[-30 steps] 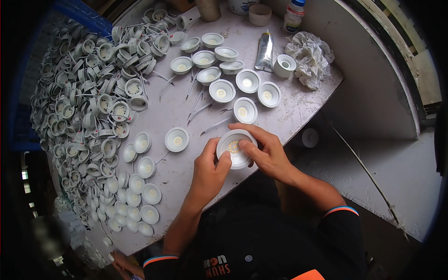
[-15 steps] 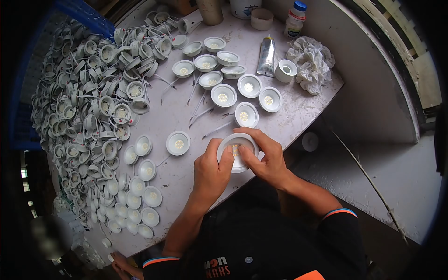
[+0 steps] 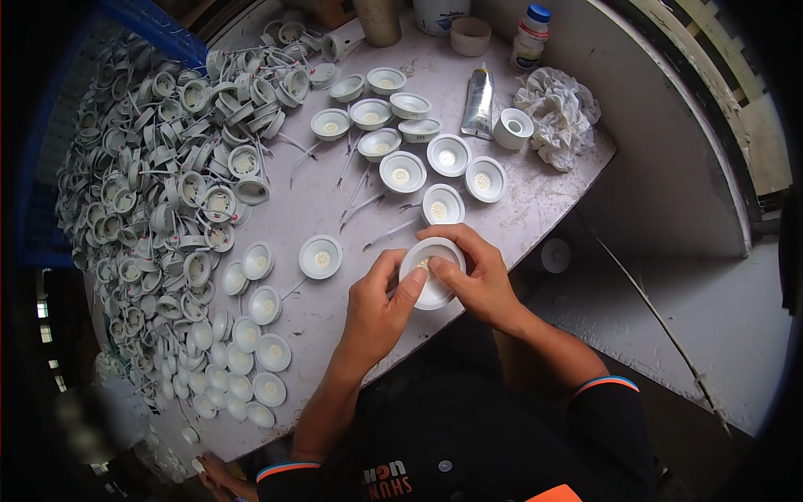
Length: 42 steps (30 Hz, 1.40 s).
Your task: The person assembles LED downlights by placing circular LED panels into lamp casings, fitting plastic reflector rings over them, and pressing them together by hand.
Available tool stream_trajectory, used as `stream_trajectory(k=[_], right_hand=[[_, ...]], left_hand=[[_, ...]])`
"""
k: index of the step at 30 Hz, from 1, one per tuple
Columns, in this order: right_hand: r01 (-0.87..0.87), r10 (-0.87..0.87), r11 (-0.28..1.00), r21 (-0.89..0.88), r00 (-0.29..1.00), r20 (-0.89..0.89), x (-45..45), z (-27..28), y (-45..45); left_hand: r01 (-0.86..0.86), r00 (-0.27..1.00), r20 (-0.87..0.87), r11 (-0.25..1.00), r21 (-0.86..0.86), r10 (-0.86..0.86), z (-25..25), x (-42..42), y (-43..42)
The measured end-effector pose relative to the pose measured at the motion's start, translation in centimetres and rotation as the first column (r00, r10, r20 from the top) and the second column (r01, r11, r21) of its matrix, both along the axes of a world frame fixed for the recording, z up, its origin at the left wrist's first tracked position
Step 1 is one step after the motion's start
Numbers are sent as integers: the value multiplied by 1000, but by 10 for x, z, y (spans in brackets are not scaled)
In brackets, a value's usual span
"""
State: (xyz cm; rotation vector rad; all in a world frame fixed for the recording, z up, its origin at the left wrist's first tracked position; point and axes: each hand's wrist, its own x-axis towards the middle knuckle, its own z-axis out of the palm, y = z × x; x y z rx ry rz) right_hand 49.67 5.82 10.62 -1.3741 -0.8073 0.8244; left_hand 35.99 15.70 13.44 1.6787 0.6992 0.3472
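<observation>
A round white LED downlight is held between my two hands near the table's front edge, its open face turned up. My left hand grips the left side of its rim, with the thumb laid over the edge. My right hand wraps the right and far side, the thumb reaching into the cup over the yellow LED chips. The downlight's underside is hidden. Just beyond my fingers stands another downlight, with several like it behind. To the left lies a single downlight.
A large heap of white lamp housings covers the table's left side. Finished-looking downlights cluster in front of it. At the back right are a metal tube, a blue-capped bottle and a crumpled cloth. Another person's hand shows lower left.
The held downlight has shifted slightly right and tilted a little. My left thumb has drawn back from the LED chips toward the rim, while my right thumb stays inside the cup.
</observation>
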Motion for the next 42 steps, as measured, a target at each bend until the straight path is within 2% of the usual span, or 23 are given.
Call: stream_trajectory(k=[4,6,7,9,10,11,14,15,17,18,20,22,24,26,27,29,30,34,36,37,39,40,42], right_hand=[[-50,48,998,-25,997,-67,2,-5,0],[-74,72,997,-22,993,-93,2,-6,1],[-81,80,997,-4,993,-82,1,-4,1],[-36,36,999,2,984,-172,-3,0,1],[-37,39,999,36,997,-60,1,-5,-1],[-49,52,997,56,997,-51,4,-7,-2],[136,-117,988,70,967,-225,11,-8,-4],[128,-108,989,78,969,-221,15,-10,-4],[80,-99,993,-82,956,-275,18,-16,0],[85,-109,992,-93,951,-290,15,-17,2],[-7,-23,994,-108,961,-276,15,-24,6],[-91,56,988,-127,963,-262,17,-30,9],[-100,51,981,-167,961,-273,18,-27,14],[-106,56,980,-170,960,-275,21,-24,19],[-104,51,979,-178,958,-281,23,-23,21],[-93,40,977,-190,963,-265,25,-21,26],[-80,31,979,-186,967,-253,26,-20,28],[-75,36,979,-192,979,-199,28,-21,38],[-81,49,979,-189,985,-167,27,-25,41],[-85,55,978,-189,986,-154,26,-27,42],[-90,62,976,-198,988,-142,26,-27,44],[-105,82,972,-208,990,-116,26,-26,45],[-120,101,966,-227,991,-91,26,-23,43]], left_hand=[[6,999,37,996,-94,-3,-1,-3,4],[41,999,-5,957,-287,-44,3,-7,10],[36,999,4,962,-269,-37,3,-10,12],[65,997,65,913,-402,-42,-5,-14,20],[55,997,67,924,-379,-32,-4,-18,30],[47,997,74,932,-360,-21,-4,-21,44],[-126,992,-52,972,-198,117,4,-22,97],[-151,987,-77,977,-149,141,2,-18,118],[-209,970,-144,975,-79,196,-14,-3,159],[-244,955,-185,968,-57,230,-25,4,179],[-232,955,-189,973,0,228,-93,21,229],[-259,944,-189,962,84,270,-130,31,242],[-283,931,-189,945,163,312,-121,40,241],[20,800,-558,920,390,219,-92,43,232],[17,799,-558,919,394,224,-90,40,233],[-143,886,-276,787,600,372,-87,33,237],[-204,883,-219,761,615,414,-79,32,247],[-394,797,-140,681,617,588,-72,29,307],[-377,759,-103,563,736,643,-71,30,331],[-382,757,-99,560,735,646,-75,30,342],[-101,768,-246,491,865,591,-82,32,355],[-103,767,-251,499,860,591,-86,31,364],[26,768,-366,545,838,525,-70,29,366]])
